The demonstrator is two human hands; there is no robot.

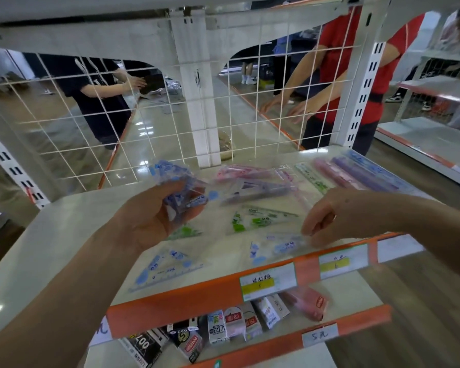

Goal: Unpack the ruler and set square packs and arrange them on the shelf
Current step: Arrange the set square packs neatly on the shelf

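Arranging is the step in hand, I judge: my left hand [149, 219] grips a blue pack [179, 185] above the shelf [64, 221], my right hand [327, 219] curls at a blue set square [282, 247] near the front, grip unclear, and next I need a free spot

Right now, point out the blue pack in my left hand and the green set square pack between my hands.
blue pack [174, 171]: head view, on its crumpled upper end.
green set square pack [258, 220]: head view, on its printed middle.
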